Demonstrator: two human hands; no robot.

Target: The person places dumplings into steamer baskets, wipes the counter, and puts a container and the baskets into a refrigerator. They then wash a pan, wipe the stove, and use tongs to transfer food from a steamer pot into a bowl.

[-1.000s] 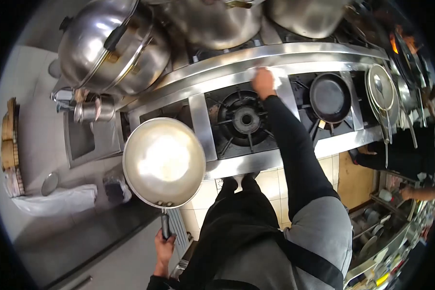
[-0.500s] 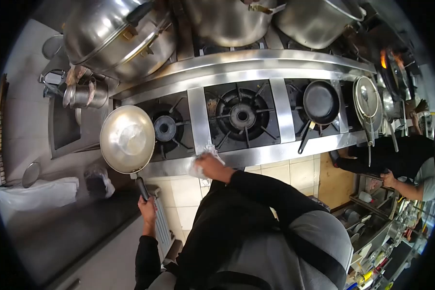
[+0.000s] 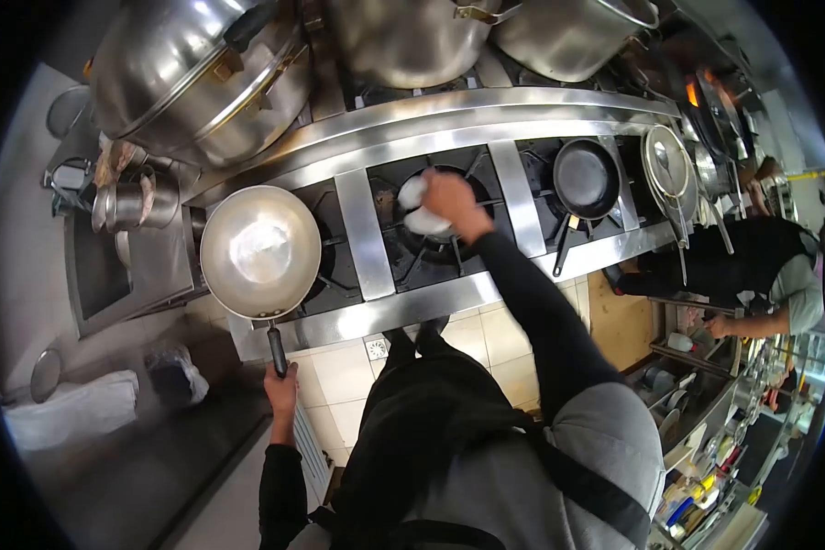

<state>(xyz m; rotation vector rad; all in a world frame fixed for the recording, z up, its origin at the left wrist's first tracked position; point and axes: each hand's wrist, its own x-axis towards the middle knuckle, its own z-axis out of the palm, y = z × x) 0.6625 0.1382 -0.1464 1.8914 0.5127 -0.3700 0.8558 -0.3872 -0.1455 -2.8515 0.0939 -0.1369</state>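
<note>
My left hand (image 3: 281, 390) is wrapped round the black handle of a wide metal pan (image 3: 260, 252), whose pale inside faces up. That pan covers part of the left burner area of the stove (image 3: 367, 234). Over the middle burner (image 3: 431, 252), my right hand (image 3: 449, 202) holds a crumpled white cloth (image 3: 414, 197); its fingers are closed on it and partly blurred. To the right, a small black frying pan (image 3: 586, 179) rests on another burner.
Large steel pots (image 3: 412, 41) stand along the back. Strainers (image 3: 666, 165) lie at the stove's right end. A co-worker's arm (image 3: 752, 325) shows at the right, beside shelves of utensils. A small pot (image 3: 160, 200) sits at the left, and flames (image 3: 692, 92) show at the upper right.
My right hand has moved with the cloth from the stove's front edge up over the middle burner. The metal pan in my left hand has shifted slightly right, nearer the left burner.
</note>
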